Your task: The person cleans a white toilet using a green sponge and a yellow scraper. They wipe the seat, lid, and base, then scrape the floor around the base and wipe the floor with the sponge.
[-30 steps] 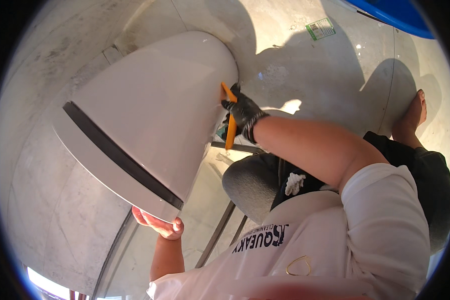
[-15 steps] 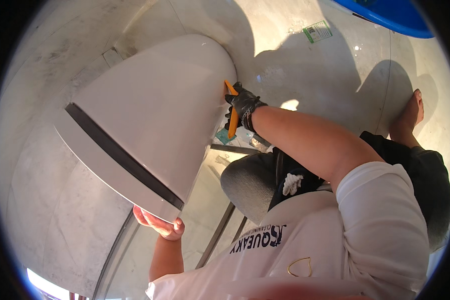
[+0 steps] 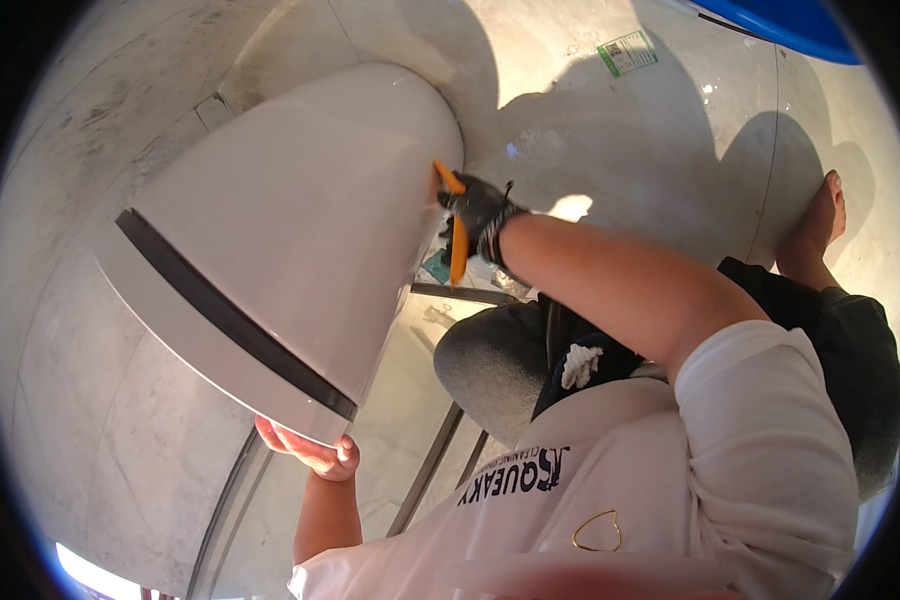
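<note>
A smooth white toilet (image 3: 300,220) with a dark band (image 3: 235,315) near its wide end fills the left middle of the head view. My right hand (image 3: 478,208), in a black glove, is closed around an orange flat-handled scraper (image 3: 459,250). The tool's upper tip touches or nearly touches the toilet's right side; its working edge is hard to make out. Bare, my left hand (image 3: 315,452) grips the rim of the wide end from below, its fingertips partly hidden by the edge.
Tiled floor surrounds the toilet, with a dark metal strip (image 3: 462,293) beside my knee. A green-and-white label (image 3: 627,54) lies on the floor ahead. A blue tub (image 3: 800,25) stands at the far right. My bare foot (image 3: 825,215) is to the right.
My right hand and the scraper have shifted slightly left along the toilet's side, and the scraper stands more upright. The whole view has shifted a little; my left hand keeps its grip.
</note>
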